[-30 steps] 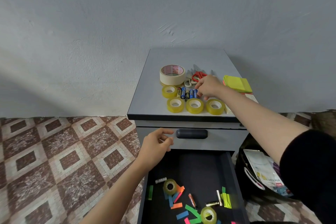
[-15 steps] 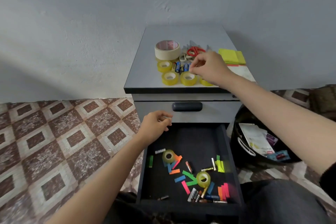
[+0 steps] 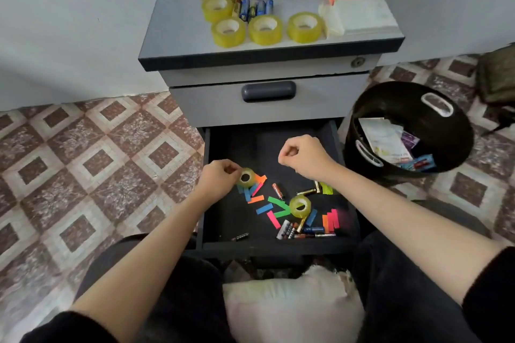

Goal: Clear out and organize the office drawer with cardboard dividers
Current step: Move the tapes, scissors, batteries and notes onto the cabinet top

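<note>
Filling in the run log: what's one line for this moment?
left hand: pinches tape roll | right hand: curled, nothing seen held, over drawer | stage: clearing

A plain pale blue-grey wall (image 3: 69, 22) stands behind, softly and evenly lit. The floor (image 3: 83, 161) is tiled in brown and cream squares set as diamonds. A grey cabinet (image 3: 320, 103) with a dark-edged top stands against the wall; its upper front bears a dark oblong handle (image 3: 268, 91), and a small round lock (image 3: 357, 61) sits near the top right corner. A round black bin (image 3: 404, 97) stands on the floor just beside the cabinet's right side.
</note>
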{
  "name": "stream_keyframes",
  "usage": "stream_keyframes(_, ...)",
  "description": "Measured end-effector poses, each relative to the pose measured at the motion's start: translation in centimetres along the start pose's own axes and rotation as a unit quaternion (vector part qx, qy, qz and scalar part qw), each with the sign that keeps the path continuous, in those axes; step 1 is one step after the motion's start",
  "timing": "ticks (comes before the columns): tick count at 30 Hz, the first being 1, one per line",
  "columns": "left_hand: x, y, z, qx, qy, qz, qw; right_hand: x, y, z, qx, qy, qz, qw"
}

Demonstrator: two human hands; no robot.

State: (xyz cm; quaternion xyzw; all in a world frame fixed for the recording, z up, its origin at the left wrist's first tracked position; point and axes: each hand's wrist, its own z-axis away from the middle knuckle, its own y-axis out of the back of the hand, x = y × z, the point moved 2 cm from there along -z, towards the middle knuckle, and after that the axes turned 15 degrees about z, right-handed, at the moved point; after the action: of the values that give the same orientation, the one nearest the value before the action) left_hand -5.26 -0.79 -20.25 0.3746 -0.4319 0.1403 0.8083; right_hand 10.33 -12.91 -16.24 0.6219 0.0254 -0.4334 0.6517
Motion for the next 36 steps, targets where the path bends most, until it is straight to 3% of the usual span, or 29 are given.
stream_keyframes(5, -1.9, -0.9, -1.9, -0.008, 0.030, -0.063, 0.998, 3.6, -4.8, -1.1, -0.049, -0.083, 0.020, 0.995)
stream_keyframes(9, -3.8, -1.6, -3.5, -0.031, 0.046, -0.178, 0.982, 5.5, -7.9, -1.9, -0.106, -0.120, 0.072, 0.984)
stream_keyframes(13, -5.1, -2.6, -4.9, -0.076, 0.027, -0.254, 0.964, 6.2, -9.4, -1.8, -0.196, -0.101, 0.136, 0.966)
stream_keyframes(21, -7.0, -4.3, -7.1, -0.094, 0.008, -0.368, 0.925, 6.2, -10.8, -0.7, -0.244, -0.065, 0.190, 0.949)
stream_keyframes(29, -7.8, -5.0, -7.3, -0.041, 0.053, -0.293, 0.954, 5.4, -13.3, 0.8, -0.274, 0.046, 0.315, 0.908)
stream_keyframes(36, -7.8, -5.1, -7.2, -0.027, 0.089, -0.251, 0.963, 5.4, -14.2, 0.8, -0.284, 0.086, 0.367, 0.882)
